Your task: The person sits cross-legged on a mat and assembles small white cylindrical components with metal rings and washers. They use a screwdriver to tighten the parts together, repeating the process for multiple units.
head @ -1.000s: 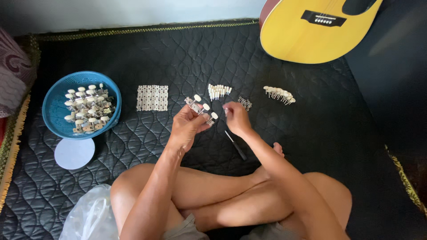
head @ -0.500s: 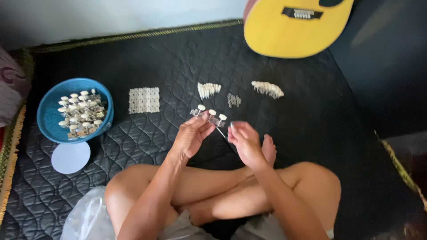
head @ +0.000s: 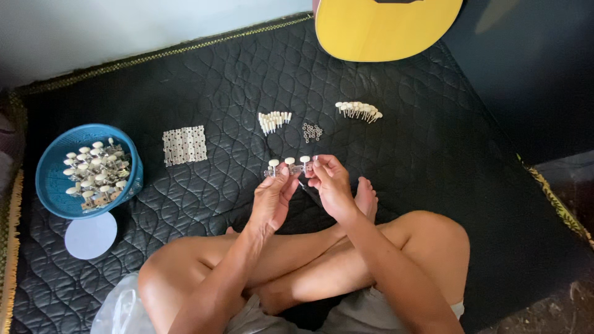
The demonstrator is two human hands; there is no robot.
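Black quilted matting (head: 383,185) with a gold-trimmed edge covers the floor, and a yellow guitar body (head: 387,28) leans in at the top of the frame. At the centre, just above the person's crossed legs, both hands hold a small metal strip of tuning pegs (head: 289,166) with three white knobs standing up from it. The left hand (head: 274,196) pinches the strip's left end between thumb and fingertips, palm turned up and wrist bent back; the right hand (head: 332,185) is curled around the right end, fingers closed close about it, knuckles toward the camera. The strip looks light and stiff, a thin plate with small parts on it, likely smooth and a little slippery on its flat faces, so the ends and edges seem the surest places to take hold, clear of the knobs. At centre left lies a stack of bare metal plates (head: 184,145); above the hands are a cluster of white pegs (head: 274,120), a small heap of metal rings (head: 312,131) and another row of white-knobbed pieces (head: 359,111). At the left edge a blue bowl (head: 59,188) holds many finished strips, with a pale round lid (head: 91,235) beside it.
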